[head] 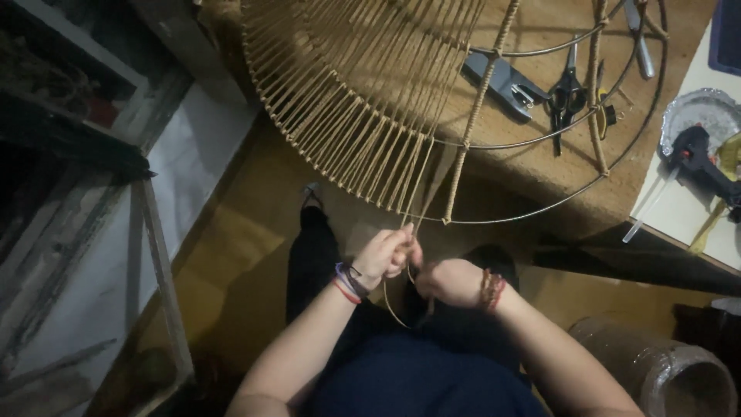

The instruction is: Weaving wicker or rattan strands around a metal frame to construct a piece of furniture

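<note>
Closest in, the person's two hands meet just below the near rim of a big round wire frame [540, 202]. The left hand [384, 255] is curled in a tight grip around a tan cord [421, 208], pinching it where it comes down from the rim. The right hand [450, 281] sits just beside it, fist closed on the same cord, and a slack loop of it hangs under both hands. Bracelets ring both wrists.

The frame lies tilted over the near edge of a wooden surface [532, 166], its front rim overhanging toward the person. Its left part is already wrapped in close rows of cord; the right part is bare wire, with two cord-bound ribs running up it.

Further back on the surface, seen through the bare wire, a grey tool [503, 83] lies beside black scissors [566, 96]. At the surface's right edge, on a pale board, a black glue gun [698, 158] rests by a foil dish [698, 112].

Down on the floor at the right stands a roll wrapped in clear film [664, 367].
</note>
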